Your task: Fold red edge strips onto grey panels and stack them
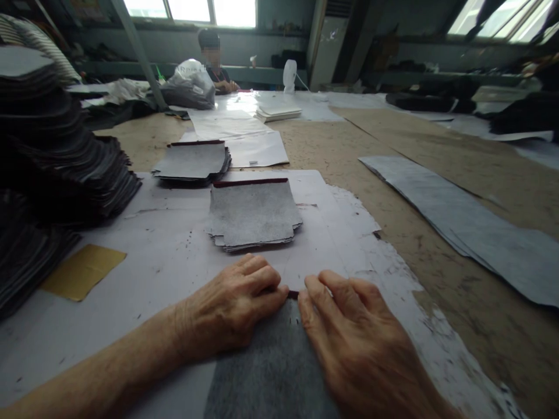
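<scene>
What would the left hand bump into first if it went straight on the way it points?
Probably the right hand: the left hand points towards it across a short bit of dark red edge, though depth is hard to judge here.

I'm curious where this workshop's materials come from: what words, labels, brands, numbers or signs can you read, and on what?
"RDI", probably, on the plastic bag; the letters around it are too blurred to read.
Small tag on a white sheet: too small to read.
Dark marks at the white paper's near right edge: unreadable, perhaps not writing.
I can read nothing else.
</scene>
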A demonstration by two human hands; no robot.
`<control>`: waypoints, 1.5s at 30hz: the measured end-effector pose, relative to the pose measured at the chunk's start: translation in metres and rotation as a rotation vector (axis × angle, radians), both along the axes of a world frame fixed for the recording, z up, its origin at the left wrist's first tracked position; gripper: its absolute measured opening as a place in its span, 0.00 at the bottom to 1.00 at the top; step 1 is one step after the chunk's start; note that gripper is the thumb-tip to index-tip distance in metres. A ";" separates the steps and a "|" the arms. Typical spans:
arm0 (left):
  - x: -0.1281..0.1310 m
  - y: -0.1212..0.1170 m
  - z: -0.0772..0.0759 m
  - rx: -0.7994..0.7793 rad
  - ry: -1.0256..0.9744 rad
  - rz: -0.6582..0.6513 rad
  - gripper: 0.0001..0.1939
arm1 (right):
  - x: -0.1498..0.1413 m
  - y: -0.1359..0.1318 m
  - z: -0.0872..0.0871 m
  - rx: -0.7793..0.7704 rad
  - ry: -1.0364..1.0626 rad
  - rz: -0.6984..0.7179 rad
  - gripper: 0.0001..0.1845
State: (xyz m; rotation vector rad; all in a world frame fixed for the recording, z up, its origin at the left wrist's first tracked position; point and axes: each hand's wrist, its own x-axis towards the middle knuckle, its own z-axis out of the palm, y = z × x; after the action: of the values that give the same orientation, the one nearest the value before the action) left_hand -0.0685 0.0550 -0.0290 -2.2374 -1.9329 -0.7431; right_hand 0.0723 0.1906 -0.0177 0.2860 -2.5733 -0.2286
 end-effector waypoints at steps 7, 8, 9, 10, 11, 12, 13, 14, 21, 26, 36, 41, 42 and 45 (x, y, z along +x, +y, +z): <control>-0.014 -0.014 0.004 -0.023 -0.113 0.015 0.17 | -0.010 -0.001 -0.018 -0.242 0.015 0.093 0.19; -0.018 -0.018 0.004 -0.023 -0.143 0.028 0.18 | -0.010 0.001 -0.019 -0.272 0.016 0.092 0.18; -0.021 -0.021 0.005 -0.020 -0.169 0.036 0.18 | -0.010 0.002 -0.020 -0.298 0.018 0.089 0.17; -0.024 -0.024 0.005 -0.023 -0.185 0.038 0.18 | -0.010 0.002 -0.020 -0.314 0.019 0.082 0.17; -0.026 -0.025 0.005 -0.032 -0.194 0.033 0.18 | -0.009 0.003 -0.020 -0.321 0.022 0.077 0.17; -0.028 -0.026 0.005 -0.046 -0.195 0.025 0.18 | -0.009 0.003 -0.020 -0.321 0.024 0.076 0.17; -0.028 -0.027 0.005 -0.060 -0.191 0.019 0.18 | -0.009 0.003 -0.020 -0.321 0.023 0.078 0.18; -0.028 -0.026 0.005 -0.072 -0.181 0.014 0.18 | -0.009 0.003 -0.020 -0.318 0.020 0.084 0.18; -0.020 -0.023 0.009 -0.059 -0.028 0.013 0.14 | -0.008 0.004 -0.016 -0.243 -0.035 0.101 0.19; -0.019 -0.023 0.009 -0.107 0.001 0.003 0.13 | -0.014 -0.005 -0.006 -0.059 -0.040 0.094 0.19; -0.033 -0.029 0.011 -0.156 -0.138 -0.007 0.16 | -0.031 -0.007 -0.017 -0.343 -0.055 0.279 0.18; -0.041 -0.034 0.009 -0.123 -0.206 0.018 0.16 | -0.029 -0.004 -0.019 -0.409 -0.053 0.269 0.17; -0.040 -0.034 0.009 -0.125 -0.194 0.022 0.16 | -0.029 -0.005 -0.019 -0.417 -0.049 0.264 0.17; -0.036 -0.032 0.011 -0.118 -0.138 0.005 0.16 | -0.030 -0.005 -0.019 -0.435 -0.063 0.249 0.18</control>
State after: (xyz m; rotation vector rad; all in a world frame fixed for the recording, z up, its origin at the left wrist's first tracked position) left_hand -0.1049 0.0228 -0.0182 -2.3039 -2.0958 -0.8233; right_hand 0.0422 0.1858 -0.0364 0.4471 -2.5344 0.4310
